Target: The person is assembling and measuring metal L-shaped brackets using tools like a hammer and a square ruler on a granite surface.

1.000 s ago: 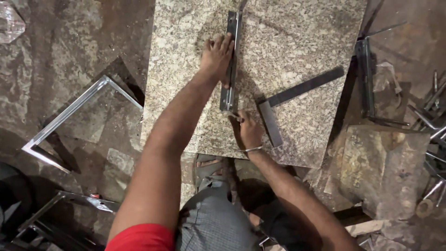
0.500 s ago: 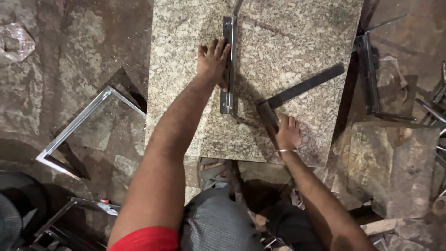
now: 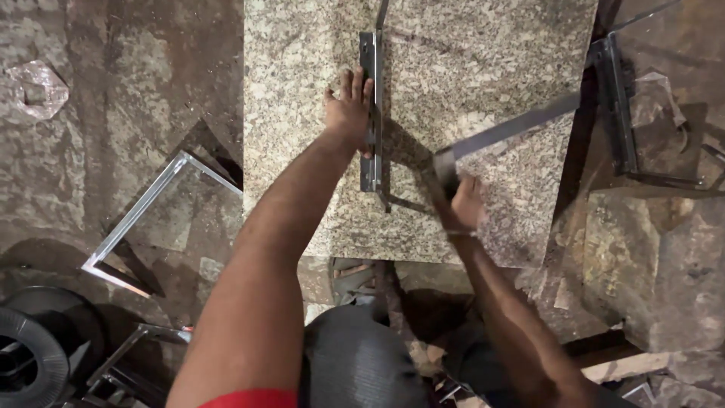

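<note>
A speckled granite slab [image 3: 491, 68] lies in front of me. On it rests a flat metal bar [image 3: 368, 60] running away from me. My left hand [image 3: 349, 106] presses down on this bar with its fingers spread along it. My right hand [image 3: 464, 202] grips the short leg of a steel try square [image 3: 506, 130], whose long blade points up and to the right across the slab. The square sits just right of the bar's near end, and a thin metal rod [image 3: 404, 202] lies between them.
A bent metal frame [image 3: 136, 227] lies on the rough stone floor at the left. A dark metal channel piece [image 3: 615, 106] sits right of the slab. A black coil [image 3: 30, 355] is at the bottom left. Stone blocks [image 3: 657, 264] lie to the right.
My right hand left the spot beside the bar's near end, moved right and took hold of the try square. My left hand stayed on the bar.
</note>
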